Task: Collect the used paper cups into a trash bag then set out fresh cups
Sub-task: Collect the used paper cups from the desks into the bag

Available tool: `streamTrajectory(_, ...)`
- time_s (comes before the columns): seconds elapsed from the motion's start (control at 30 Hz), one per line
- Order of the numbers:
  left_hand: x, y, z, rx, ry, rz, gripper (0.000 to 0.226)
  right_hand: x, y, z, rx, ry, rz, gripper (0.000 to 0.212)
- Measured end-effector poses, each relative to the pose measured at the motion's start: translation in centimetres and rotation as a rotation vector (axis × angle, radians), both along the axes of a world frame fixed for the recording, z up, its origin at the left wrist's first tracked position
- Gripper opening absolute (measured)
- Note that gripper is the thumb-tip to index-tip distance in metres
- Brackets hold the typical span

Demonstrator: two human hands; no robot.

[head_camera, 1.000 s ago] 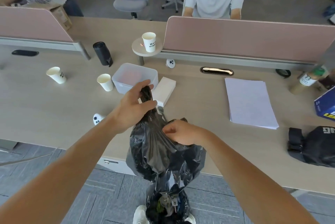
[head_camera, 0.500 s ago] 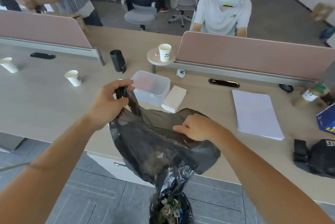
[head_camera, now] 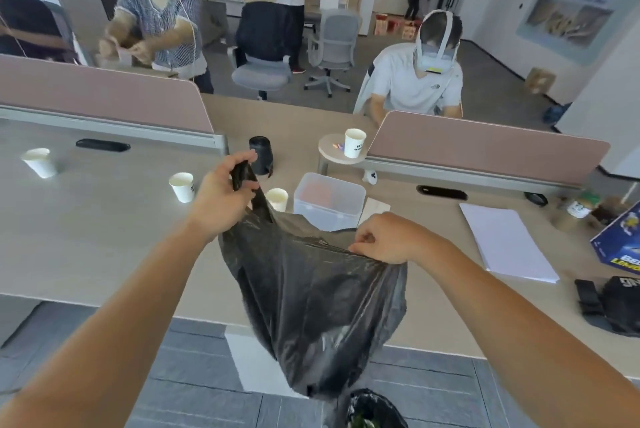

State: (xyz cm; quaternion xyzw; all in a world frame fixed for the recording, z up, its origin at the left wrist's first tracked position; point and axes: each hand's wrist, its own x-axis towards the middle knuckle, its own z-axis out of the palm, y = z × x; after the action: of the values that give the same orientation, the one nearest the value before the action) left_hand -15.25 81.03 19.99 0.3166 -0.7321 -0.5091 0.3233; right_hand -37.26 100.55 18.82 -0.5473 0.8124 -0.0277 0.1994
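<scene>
Gripped: left hand clutched bag handle, right hand pinched rim, mouth stretched between. Nearest cup upright at bag's 12 o'clock, closer to left hand.

— What do you have on the left of your desk?
— One paper cup far left, a second cup and a third cup toward the middle, and a black roll farther back.
— And on your right?
— A clear box, a paper stack, a blue carton, and a black pouch near the edge.
</scene>
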Motion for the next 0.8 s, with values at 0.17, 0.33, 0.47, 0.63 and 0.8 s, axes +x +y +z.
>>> streamTrajectory(0.17,0.2,-3.1,2.9,-0.047,0.140,-0.010,0.059,0.0,-3.3,3.9,-0.148,0.146,-0.018,0.029)
streamTrajectory(0.33,-0.7,-6.4,7.9,-0.219,0.241,-0.032,0.058,-1.6,-6.9,8.0,-0.424,0.206,-0.086,0.028)
streamTrajectory(0.47,-0.9,-9.9,10.8,-0.282,0.215,0.012,0.056,-2.2,-11.0,9.2,-0.447,0.148,-0.006,0.029)
streamTrajectory(0.63,-0.5,-13.5,15.3,-0.261,0.285,0.068,0.057,-2.3,-17.1,9.4,-0.503,0.066,0.122,0.027)
streamTrajectory(0.8,0.1,-17.2,14.7,-0.304,0.070,0.110,0.059,-2.6,-21.5,7.7,-0.456,0.078,0.223,0.025)
